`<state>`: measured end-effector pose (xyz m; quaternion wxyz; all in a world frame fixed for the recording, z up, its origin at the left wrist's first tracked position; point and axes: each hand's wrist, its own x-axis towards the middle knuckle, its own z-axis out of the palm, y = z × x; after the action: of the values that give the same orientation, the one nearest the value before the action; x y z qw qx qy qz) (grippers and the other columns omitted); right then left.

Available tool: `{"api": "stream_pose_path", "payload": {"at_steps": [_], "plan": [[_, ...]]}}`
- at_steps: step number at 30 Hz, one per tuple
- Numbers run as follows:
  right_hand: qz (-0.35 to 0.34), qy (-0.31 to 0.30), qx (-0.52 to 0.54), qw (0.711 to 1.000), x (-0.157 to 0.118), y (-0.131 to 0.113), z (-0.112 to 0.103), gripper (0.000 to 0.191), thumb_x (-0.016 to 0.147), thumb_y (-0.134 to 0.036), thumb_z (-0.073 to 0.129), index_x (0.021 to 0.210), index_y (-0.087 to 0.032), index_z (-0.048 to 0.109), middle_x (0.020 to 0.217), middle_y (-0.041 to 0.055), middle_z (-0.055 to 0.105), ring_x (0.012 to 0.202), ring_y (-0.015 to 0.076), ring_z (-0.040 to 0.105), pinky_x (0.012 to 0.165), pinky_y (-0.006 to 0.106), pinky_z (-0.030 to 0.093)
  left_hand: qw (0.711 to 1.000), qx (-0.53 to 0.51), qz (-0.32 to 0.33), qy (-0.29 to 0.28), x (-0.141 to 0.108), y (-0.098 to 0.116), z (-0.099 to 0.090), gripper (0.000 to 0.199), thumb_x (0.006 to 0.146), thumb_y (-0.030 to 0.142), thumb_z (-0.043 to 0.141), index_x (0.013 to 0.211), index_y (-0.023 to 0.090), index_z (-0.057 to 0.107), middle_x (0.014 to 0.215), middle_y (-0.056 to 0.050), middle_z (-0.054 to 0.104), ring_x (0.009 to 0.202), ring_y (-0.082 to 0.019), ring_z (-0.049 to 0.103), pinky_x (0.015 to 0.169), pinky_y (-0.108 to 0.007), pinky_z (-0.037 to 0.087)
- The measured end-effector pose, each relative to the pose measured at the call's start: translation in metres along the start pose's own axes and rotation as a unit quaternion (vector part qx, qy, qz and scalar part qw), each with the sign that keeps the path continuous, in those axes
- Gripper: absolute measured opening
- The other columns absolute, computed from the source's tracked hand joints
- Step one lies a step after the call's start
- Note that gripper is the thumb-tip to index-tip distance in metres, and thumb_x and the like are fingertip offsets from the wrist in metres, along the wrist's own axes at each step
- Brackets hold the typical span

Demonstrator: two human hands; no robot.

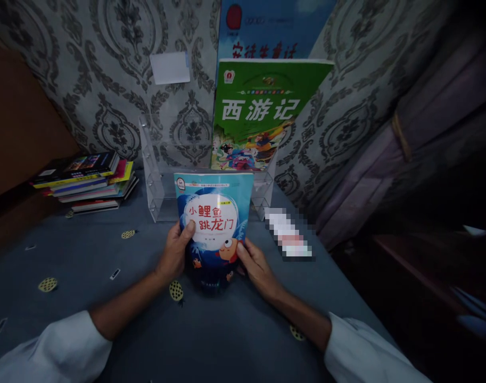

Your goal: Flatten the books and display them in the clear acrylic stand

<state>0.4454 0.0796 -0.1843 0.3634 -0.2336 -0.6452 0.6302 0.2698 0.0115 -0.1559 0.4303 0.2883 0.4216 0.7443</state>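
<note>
A blue picture book (208,255) with a carp on its cover stands upright between my two hands, front toward me. My left hand (176,247) grips its left edge, thumb on the cover. On the lower right edge my right hand (261,266) holds it, thumb in front; the fingers behind are hidden. Just beyond the book is a clear acrylic display rack (149,175). In the rack's upper part on the right rests a green book (258,85), with a larger blue book (274,26) behind it.
A stack of books (87,178) lies at the left by the patterned wall. A white card (170,68) shows against the wallpaper. To the right of the rack is a pixelated flat item (288,234). The cloth-covered table (139,330) ends at a diagonal right edge, near a curtain (362,159).
</note>
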Motion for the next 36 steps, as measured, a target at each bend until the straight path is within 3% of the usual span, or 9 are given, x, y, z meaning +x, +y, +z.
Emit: {"api": "stream_pose_path", "payload": {"at_steps": [4,6,8,13,17,24,28,36], "plan": [[0.066,-0.002,0.061,0.996,-0.004,-0.002,0.004,0.061,0.079,-0.078,0.063,0.096,-0.020,0.070,0.057,-0.0057,0.052,0.046,0.0092,0.041,0.045,0.023,0.040,0.998,-0.038,-0.044,0.020,-0.002,0.004,0.002,0.067,0.059,0.060,0.090,0.103,0.014,0.070,0.100,-0.013,0.079,0.104,-0.035,0.073,0.096,-0.047,0.059],[0.099,0.002,0.085,0.991,-0.005,-0.005,0.007,0.064,0.074,-0.083,0.063,0.080,-0.019,0.065,0.049,-0.0090,0.040,0.039,0.0060,0.029,0.036,0.020,0.027,0.997,-0.042,-0.059,0.021,-0.001,0.008,0.002,0.067,0.055,0.061,0.092,0.100,0.015,0.071,0.096,-0.011,0.079,0.101,-0.034,0.074,0.094,-0.046,0.060],[0.124,0.003,0.114,0.986,-0.006,-0.009,0.008,0.066,0.071,-0.085,0.062,0.070,-0.020,0.057,0.046,-0.0100,0.035,0.036,0.0050,0.026,0.033,0.019,0.022,0.996,-0.046,-0.074,0.011,-0.002,0.011,0.003,0.065,0.053,0.061,0.092,0.096,0.016,0.072,0.092,-0.009,0.080,0.094,-0.032,0.076,0.091,-0.042,0.062],[0.148,-0.022,0.149,0.977,-0.006,-0.016,0.009,0.064,0.071,-0.082,0.066,0.065,-0.020,0.051,0.046,-0.0089,0.041,0.035,0.0041,0.031,0.030,0.017,0.021,0.994,-0.057,-0.093,0.002,-0.005,0.018,0.009,0.057,0.050,0.055,0.095,0.087,0.019,0.073,0.081,0.000,0.079,0.069,-0.020,0.075,0.071,-0.029,0.065],[0.155,-0.035,0.170,0.973,-0.007,-0.017,0.009,0.065,0.070,-0.082,0.067,0.064,-0.019,0.053,0.046,-0.0086,0.044,0.032,0.0040,0.034,0.028,0.016,0.026,0.994,-0.057,-0.093,0.011,-0.004,0.018,0.009,0.055,0.049,0.055,0.096,0.084,0.019,0.073,0.079,0.002,0.079,0.065,-0.017,0.074,0.065,-0.025,0.063],[0.153,-0.046,0.191,0.968,-0.008,-0.019,0.010,0.065,0.070,-0.083,0.066,0.070,-0.018,0.059,0.045,-0.0083,0.046,0.033,0.0058,0.040,0.027,0.016,0.032,0.995,-0.026,-0.098,0.013,-0.003,0.015,0.005,0.060,0.051,0.063,0.092,0.085,0.017,0.074,0.077,-0.002,0.079,0.067,-0.023,0.075,0.073,-0.034,0.065],[0.154,-0.048,0.191,0.968,-0.010,-0.020,0.008,0.062,0.073,-0.080,0.067,0.069,-0.018,0.060,0.047,-0.0062,0.051,0.036,0.0072,0.045,0.029,0.016,0.033,0.994,-0.027,-0.100,0.035,-0.002,0.013,0.004,0.063,0.051,0.062,0.092,0.089,0.017,0.073,0.083,-0.005,0.079,0.079,-0.028,0.077,0.080,-0.038,0.064],[0.110,-0.013,0.138,0.984,-0.004,-0.015,-0.006,0.075,0.078,-0.088,0.049,0.073,-0.016,0.069,0.048,-0.0028,0.051,0.035,0.0085,0.041,0.031,0.021,0.030,0.993,0.001,-0.078,0.083,-0.003,0.016,0.011,0.062,0.061,0.046,0.093,0.108,0.015,0.068,0.099,-0.011,0.079,0.098,-0.031,0.075,0.091,-0.043,0.062]]}}
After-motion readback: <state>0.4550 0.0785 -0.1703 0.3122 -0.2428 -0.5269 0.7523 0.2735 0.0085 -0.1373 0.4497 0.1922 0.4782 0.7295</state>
